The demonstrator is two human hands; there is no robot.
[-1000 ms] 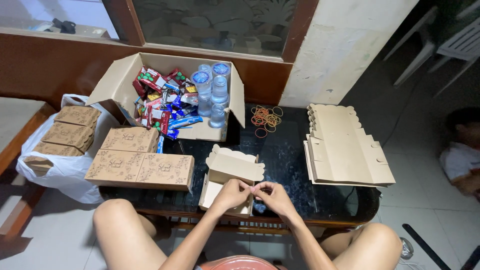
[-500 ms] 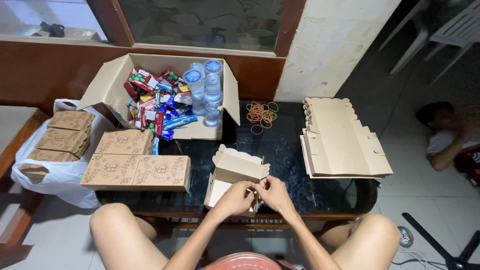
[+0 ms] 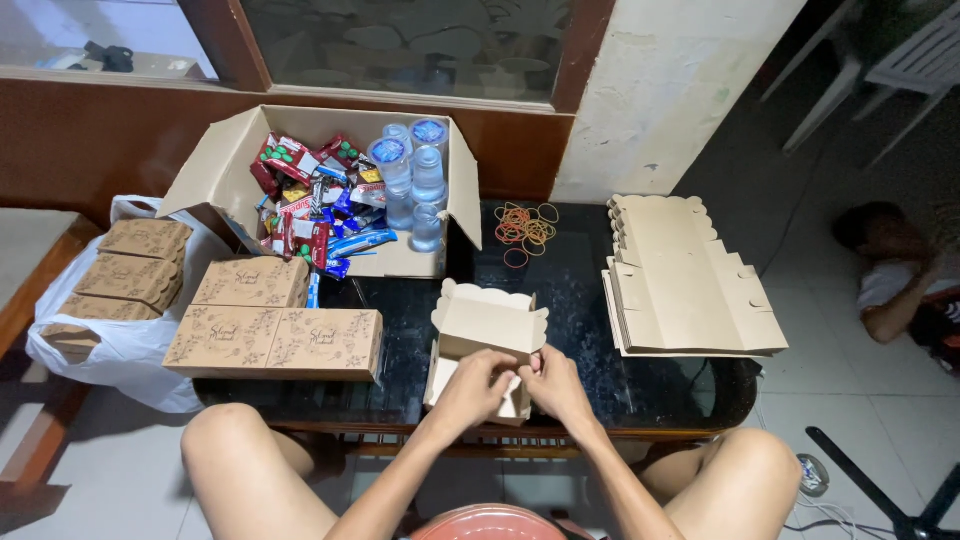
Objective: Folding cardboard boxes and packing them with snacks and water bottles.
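My left hand (image 3: 478,383) and right hand (image 3: 553,382) meet, fingers pinching the front flap of the half-folded cardboard box (image 3: 487,335). Box sits on the dark table (image 3: 580,310), flat blanks (image 3: 690,280) to the right.

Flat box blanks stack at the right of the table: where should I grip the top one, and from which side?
Judging by its pose, grip the near edge of the flat box blanks, coming from the person's side: that edge overhangs the table, so fingers can slip under.

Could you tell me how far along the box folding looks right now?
Done: three closed boxes on the table, more in a white bag. In hand: left hand and right hand fold an open box. Left: a flat blank stack.
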